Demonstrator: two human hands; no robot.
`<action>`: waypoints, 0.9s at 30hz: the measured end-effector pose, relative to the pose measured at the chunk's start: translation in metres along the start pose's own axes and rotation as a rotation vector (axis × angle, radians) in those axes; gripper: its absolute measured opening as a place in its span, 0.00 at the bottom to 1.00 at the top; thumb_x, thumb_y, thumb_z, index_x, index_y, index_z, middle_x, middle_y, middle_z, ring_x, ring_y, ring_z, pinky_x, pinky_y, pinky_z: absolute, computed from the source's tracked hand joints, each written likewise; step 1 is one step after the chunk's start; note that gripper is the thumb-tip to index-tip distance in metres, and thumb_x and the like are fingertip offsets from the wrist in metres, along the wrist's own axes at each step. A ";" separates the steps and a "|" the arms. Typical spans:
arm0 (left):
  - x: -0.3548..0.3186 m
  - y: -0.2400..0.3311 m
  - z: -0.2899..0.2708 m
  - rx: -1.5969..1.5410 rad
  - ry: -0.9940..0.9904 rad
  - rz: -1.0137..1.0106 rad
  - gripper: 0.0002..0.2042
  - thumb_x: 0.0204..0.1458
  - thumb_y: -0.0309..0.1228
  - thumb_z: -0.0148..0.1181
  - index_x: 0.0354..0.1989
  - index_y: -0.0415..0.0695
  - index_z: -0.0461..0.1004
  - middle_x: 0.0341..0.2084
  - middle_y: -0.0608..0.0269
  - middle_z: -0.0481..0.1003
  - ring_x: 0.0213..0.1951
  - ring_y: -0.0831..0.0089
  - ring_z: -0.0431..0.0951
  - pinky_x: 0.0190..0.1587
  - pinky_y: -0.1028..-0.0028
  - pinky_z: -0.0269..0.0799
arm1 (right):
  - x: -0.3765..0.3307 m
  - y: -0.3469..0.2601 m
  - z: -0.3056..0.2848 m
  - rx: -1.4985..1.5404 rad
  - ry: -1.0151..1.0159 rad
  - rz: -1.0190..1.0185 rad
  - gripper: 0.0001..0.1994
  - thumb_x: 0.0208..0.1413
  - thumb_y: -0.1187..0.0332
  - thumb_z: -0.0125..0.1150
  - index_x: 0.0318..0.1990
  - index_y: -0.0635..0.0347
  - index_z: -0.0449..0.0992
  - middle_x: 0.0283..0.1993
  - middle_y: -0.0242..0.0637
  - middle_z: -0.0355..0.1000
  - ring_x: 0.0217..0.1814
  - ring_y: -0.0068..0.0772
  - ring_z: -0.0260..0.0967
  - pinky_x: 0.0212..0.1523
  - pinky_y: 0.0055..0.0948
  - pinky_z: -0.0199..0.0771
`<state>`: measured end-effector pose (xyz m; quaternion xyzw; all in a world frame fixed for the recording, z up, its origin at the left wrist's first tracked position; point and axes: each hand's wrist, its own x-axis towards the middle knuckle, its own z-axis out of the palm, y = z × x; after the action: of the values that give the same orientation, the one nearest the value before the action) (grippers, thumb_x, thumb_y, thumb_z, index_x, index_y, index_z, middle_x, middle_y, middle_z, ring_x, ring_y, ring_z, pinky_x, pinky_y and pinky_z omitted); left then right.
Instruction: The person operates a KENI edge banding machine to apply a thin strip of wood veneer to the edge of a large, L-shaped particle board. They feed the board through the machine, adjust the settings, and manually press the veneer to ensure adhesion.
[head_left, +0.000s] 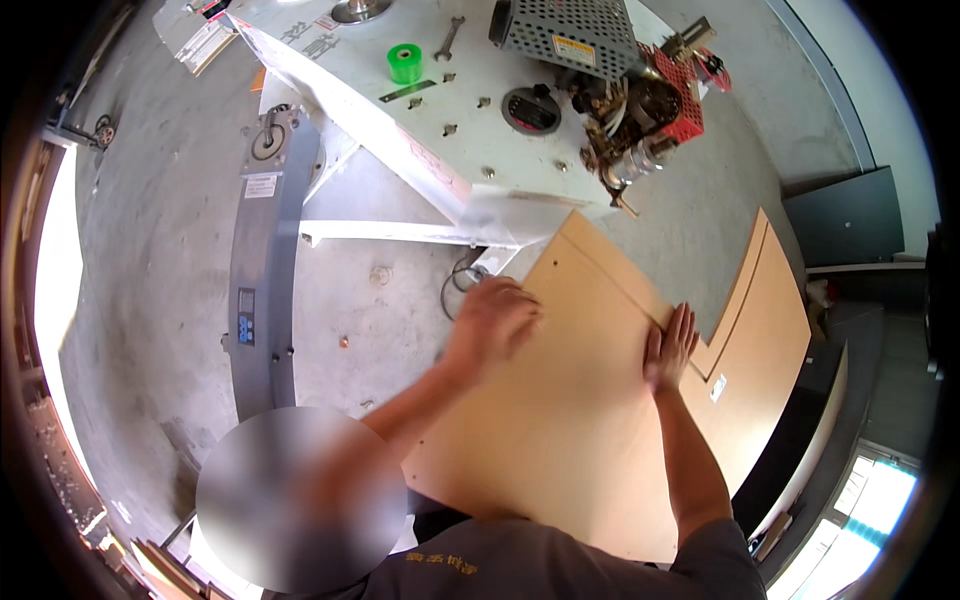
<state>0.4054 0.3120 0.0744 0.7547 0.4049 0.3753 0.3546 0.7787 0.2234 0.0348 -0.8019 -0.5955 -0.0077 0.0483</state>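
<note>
A large tan board (560,400) lies in front of me, with a groove near its far edge and a small dark hole near its far left corner. My right hand (675,350) rests flat on the board's right part, fingers stretched out. Over the left edge of the board is my left hand (495,318), its fingers curled in; anything they may hold is hidden and a little blurred. To the right, another tan panel area (755,370) with a notched outline and dark grooves carries a small white label (718,387).
Beyond the board stands a white machine table (450,170) bearing a green tape roll (405,63), a wrench (449,38), a black round dial (531,110) and a machine head with a perforated guard (570,40). A grey metal beam with buttons (265,270) stands at left.
</note>
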 end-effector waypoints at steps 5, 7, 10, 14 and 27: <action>-0.069 0.047 0.045 0.420 -0.250 -0.202 0.30 0.57 0.41 0.59 0.69 0.54 0.62 0.73 0.55 0.49 0.73 0.43 0.41 0.71 0.41 0.40 | -0.002 0.028 -0.003 -0.008 -0.025 0.015 0.37 0.67 0.48 0.42 0.76 0.61 0.44 0.80 0.46 0.41 0.82 0.50 0.33 0.77 0.54 0.29; -0.081 0.052 0.056 0.512 -0.310 -0.204 0.32 0.58 0.45 0.58 0.72 0.56 0.58 0.75 0.56 0.43 0.75 0.41 0.35 0.72 0.38 0.35 | -0.002 0.037 -0.001 0.003 0.022 -0.004 0.37 0.67 0.48 0.42 0.76 0.60 0.44 0.80 0.46 0.41 0.82 0.50 0.33 0.77 0.53 0.29; -0.088 0.063 0.076 0.570 -0.242 -0.173 0.33 0.58 0.47 0.57 0.72 0.56 0.59 0.75 0.56 0.45 0.75 0.40 0.36 0.71 0.37 0.35 | -0.026 0.064 -0.011 0.010 -0.007 -0.134 0.38 0.67 0.46 0.41 0.76 0.60 0.43 0.80 0.45 0.40 0.83 0.50 0.32 0.78 0.53 0.29; -0.097 0.076 0.104 0.632 -0.188 -0.156 0.31 0.59 0.47 0.55 0.72 0.56 0.59 0.75 0.56 0.46 0.74 0.39 0.37 0.71 0.37 0.35 | -0.097 0.124 -0.043 0.068 -0.060 -0.291 0.34 0.69 0.49 0.40 0.74 0.61 0.51 0.79 0.45 0.44 0.82 0.50 0.35 0.78 0.50 0.33; -0.108 0.082 0.196 0.848 -0.027 -0.175 0.27 0.62 0.48 0.52 0.70 0.60 0.62 0.75 0.63 0.48 0.75 0.47 0.39 0.72 0.39 0.38 | -0.159 0.316 -0.030 0.693 0.027 0.481 0.26 0.65 0.48 0.57 0.58 0.62 0.77 0.56 0.44 0.77 0.55 0.39 0.75 0.53 0.39 0.76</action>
<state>0.5594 0.1376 0.0216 0.8011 0.5811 0.1345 0.0489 1.0355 -0.0214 0.0314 -0.8542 -0.3580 0.1939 0.3234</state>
